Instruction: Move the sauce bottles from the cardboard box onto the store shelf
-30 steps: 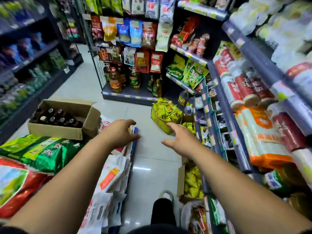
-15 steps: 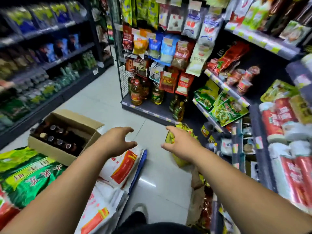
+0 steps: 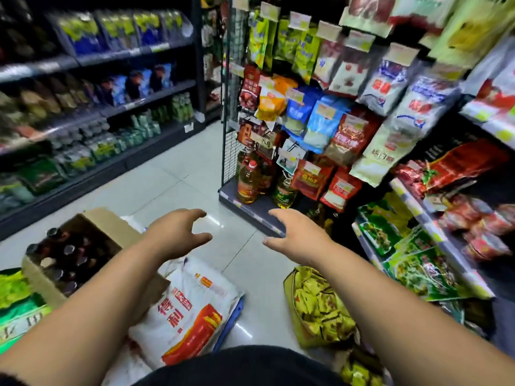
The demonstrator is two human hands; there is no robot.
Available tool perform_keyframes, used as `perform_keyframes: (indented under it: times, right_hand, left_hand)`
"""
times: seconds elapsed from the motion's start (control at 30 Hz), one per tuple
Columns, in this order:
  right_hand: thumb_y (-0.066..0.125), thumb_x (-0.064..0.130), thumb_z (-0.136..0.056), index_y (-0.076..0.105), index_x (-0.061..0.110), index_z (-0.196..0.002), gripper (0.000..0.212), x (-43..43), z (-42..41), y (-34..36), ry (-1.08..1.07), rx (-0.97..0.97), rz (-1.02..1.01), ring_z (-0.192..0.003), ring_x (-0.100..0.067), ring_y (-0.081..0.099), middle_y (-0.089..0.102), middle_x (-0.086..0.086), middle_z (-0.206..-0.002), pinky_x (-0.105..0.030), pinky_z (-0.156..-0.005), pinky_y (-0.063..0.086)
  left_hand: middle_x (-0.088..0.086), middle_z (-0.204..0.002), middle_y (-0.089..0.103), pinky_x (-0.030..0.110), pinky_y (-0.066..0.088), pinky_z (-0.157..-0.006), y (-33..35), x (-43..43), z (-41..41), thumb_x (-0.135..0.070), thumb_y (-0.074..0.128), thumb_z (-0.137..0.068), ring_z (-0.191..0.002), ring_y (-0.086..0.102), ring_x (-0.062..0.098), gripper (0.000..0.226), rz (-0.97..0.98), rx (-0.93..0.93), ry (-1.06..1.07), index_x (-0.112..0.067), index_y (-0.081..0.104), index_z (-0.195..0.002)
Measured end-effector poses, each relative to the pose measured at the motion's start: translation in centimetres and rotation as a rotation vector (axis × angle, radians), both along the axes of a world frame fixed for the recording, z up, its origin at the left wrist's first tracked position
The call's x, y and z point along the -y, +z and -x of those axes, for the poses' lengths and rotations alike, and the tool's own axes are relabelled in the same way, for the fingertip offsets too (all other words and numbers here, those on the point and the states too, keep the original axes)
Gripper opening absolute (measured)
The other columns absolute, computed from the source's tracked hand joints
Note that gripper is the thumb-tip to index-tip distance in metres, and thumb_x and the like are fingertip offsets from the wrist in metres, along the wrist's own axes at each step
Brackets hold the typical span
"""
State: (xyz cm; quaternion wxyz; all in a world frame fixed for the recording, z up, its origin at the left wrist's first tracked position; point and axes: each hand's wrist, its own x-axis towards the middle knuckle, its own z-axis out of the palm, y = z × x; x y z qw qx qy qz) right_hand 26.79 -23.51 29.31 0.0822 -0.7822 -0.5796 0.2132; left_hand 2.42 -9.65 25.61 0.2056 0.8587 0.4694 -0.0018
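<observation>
Shop aisle (image 3: pixel 178 176): cardboard box (image 3: pixel 111 222), seemingly bottles (image 3: pixel 69 250) inside; left hand (image 3: pixel 175 235), right hand (image 3: pixel 296 238) empty.

1. The cardboard box (image 3: pixel 36 277) is plain brown and open at the top, with its far flap folded outward. It sits low on the left side of the aisle. What carries it cannot be told.
2. The sauce bottles (image 3: pixel 69 250) are dark with dark caps. They stand upright in close rows inside the box, from its far-left corner towards its near wall. Only caps and shoulders show.
3. The store shelf (image 3: pixel 415 203) is dark and tiered and runs along the right side of the aisle. Pale price strips line its front edges.
</observation>
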Motion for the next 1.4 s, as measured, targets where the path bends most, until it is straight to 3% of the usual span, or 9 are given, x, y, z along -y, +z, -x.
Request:
perform_keyframes:
  times: [0.2,0.43,0.63,0.8,1.03,1.2,1.4]
  right_hand:
    - [0.07,0.053,-0.086,0.04,0.025,-0.153,0.079,-12.5,-1.3,-2.5,0.271,-0.041,0.026,-0.145,-0.016,0.038,0.041,0.002,-0.157,-0.034,-0.117,0.035]
    - [0.07,0.051,-0.087,0.037,0.03,-0.153,0.076,-26.0,-0.8,-4.0,0.701,-0.083,0.105,-0.138,-0.016,0.046,0.041,0.004,-0.157,-0.031,-0.113,0.038]
    - [0.073,0.046,-0.086,0.041,0.029,-0.15,0.074,-31.5,4.6,-4.9,0.978,-0.189,0.126,-0.135,-0.02,0.051,0.047,0.004,-0.152,-0.039,-0.108,0.046]
    - [0.074,0.043,-0.087,0.042,0.026,-0.152,0.074,-32.3,11.9,-6.7,1.229,-0.227,0.213,-0.134,-0.019,0.051,0.047,0.001,-0.153,-0.035,-0.108,0.044]
    - [0.076,0.042,-0.086,0.042,0.026,-0.151,0.074,-34.1,20.2,-10.1,1.338,-0.256,0.314,-0.13,-0.023,0.054,0.05,-0.005,-0.151,-0.041,-0.103,0.05]
    - [0.077,0.038,-0.087,0.043,0.023,-0.151,0.074,-36.7,24.1,-13.1,1.441,-0.241,0.399,-0.136,-0.019,0.05,0.049,-0.002,-0.152,-0.031,-0.108,0.042]
    - [0.078,0.034,-0.085,0.048,0.022,-0.146,0.069,-42.8,28.9,-18.5,1.53,-0.215,0.476,-0.129,-0.019,0.055,0.059,0.0,-0.14,-0.028,-0.1,0.043]
  left_hand:
    - [0.0,-0.132,0.061,0.033,0.044,-0.1,-1.9,-4.8,1.8,-0.051,0.067,-0.084,-0.121,0.056,0.019,0.062,0.072,0.105,0.249,-0.027,0.052,-0.138]
    - [0.003,-0.132,0.063,0.03,0.046,-0.095,-3.6,-4.6,3.3,-0.048,0.072,-0.082,-0.119,0.059,0.022,0.062,0.084,0.122,0.739,-0.023,0.056,-0.136]
    - [0.006,-0.125,0.066,0.034,0.051,-0.093,-3.9,-1.7,3.5,-0.052,0.072,-0.079,-0.111,0.063,0.023,0.067,0.13,0.131,1.07,-0.023,0.056,-0.136]
    - [0.003,-0.14,0.057,0.035,0.047,-0.099,-5.1,1.8,6.2,-0.057,0.068,-0.08,-0.121,0.057,0.021,0.068,0.138,0.183,1.312,-0.026,0.053,-0.139]
    - [0.003,-0.143,0.053,0.031,0.043,-0.099,-7.9,1.5,9.7,-0.052,0.068,-0.084,-0.127,0.052,0.022,0.063,0.16,0.215,1.468,-0.028,0.05,-0.14]
    - [0.001,-0.134,0.059,0.038,0.049,-0.098,-10.9,0.3,10.6,-0.066,0.062,-0.074,-0.121,0.057,0.021,0.067,0.219,0.322,1.627,-0.039,0.051,-0.134]
    - [-0.005,-0.134,0.059,0.04,0.049,-0.096,-16.6,-3.1,11.2,-0.051,0.069,-0.081,-0.119,0.057,0.019,0.057,0.187,0.453,1.911,-0.045,0.047,-0.134]
